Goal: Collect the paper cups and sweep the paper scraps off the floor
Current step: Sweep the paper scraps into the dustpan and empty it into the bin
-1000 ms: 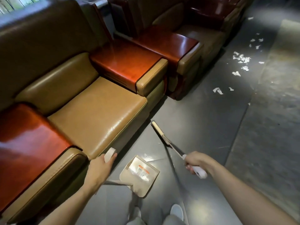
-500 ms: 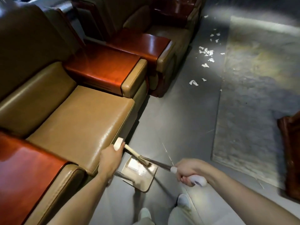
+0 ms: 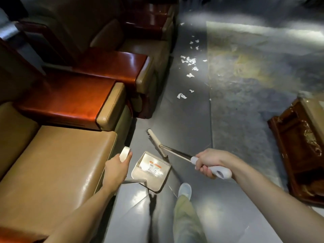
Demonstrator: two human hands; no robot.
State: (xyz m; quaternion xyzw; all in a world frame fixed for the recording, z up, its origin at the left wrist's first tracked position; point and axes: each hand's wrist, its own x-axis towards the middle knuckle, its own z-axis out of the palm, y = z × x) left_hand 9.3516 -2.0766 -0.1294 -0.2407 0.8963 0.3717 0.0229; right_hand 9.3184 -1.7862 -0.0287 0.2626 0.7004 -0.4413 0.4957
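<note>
Down my left side runs a row of tan leather armchairs (image 3: pixel 57 155) with glossy red wooden armrests (image 3: pixel 70 100) between the seats. A strip of grey floor (image 3: pixel 175 123) stretches ahead beside them, and a pale, worn rug (image 3: pixel 254 76) lies along its right edge. A dark carved wooden table (image 3: pixel 298 146) pokes in from the right, standing on the rug.

My left hand (image 3: pixel 114 171) is curled round the white top of the dustpan's upright handle, close to the front edge of the nearest seat. The dustpan (image 3: pixel 150 172) hangs below and just right of it, mouth facing forward; I cannot tell whether it touches the floor. My right hand (image 3: pixel 209 162) is clenched on the white grip of the broom (image 3: pixel 175 152), whose metal shaft slants forward and left, with the narrow head low, just ahead of the dustpan. One light shoe (image 3: pixel 185 189) shows below the pan.

The paper scraps (image 3: pixel 188 60) lie scattered on the grey floor well ahead of the broom, near the rug's left edge, most of them clustered beside the far armchairs.
</note>
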